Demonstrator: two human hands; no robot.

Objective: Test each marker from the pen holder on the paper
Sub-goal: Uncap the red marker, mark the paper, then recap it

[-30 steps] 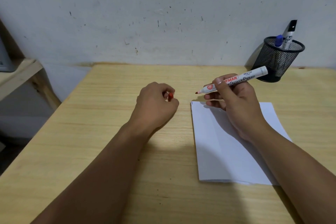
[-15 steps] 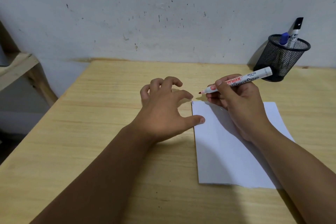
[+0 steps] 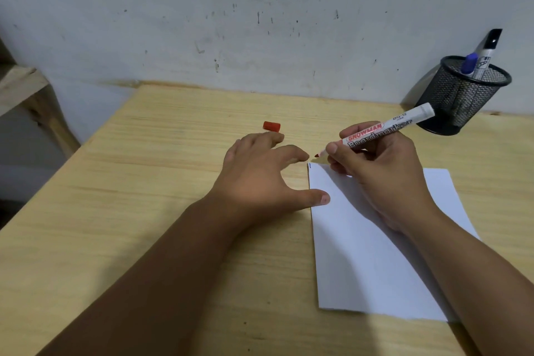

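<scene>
My right hand [image 3: 381,173] grips an uncapped red-tipped white board marker [image 3: 384,131], its tip hovering just above the top left corner of the white paper [image 3: 375,263]. A short dark stroke marks that corner. My left hand [image 3: 260,179] lies open on the table, its thumb pressing the paper's left edge. The red cap [image 3: 271,126] lies on the table just beyond my left fingers. A black mesh pen holder [image 3: 459,95] stands at the back right with a blue-capped marker [image 3: 468,63] and a black-capped marker [image 3: 488,49] in it.
The wooden table [image 3: 144,211] meets a scuffed white wall at the back. A wooden shelf frame [image 3: 20,89] stands off the table's left edge.
My left hand opened and let go of the red cap, which now lies on the table. It then spread flat, thumb on the paper's edge. The right hand with the marker barely moved.
</scene>
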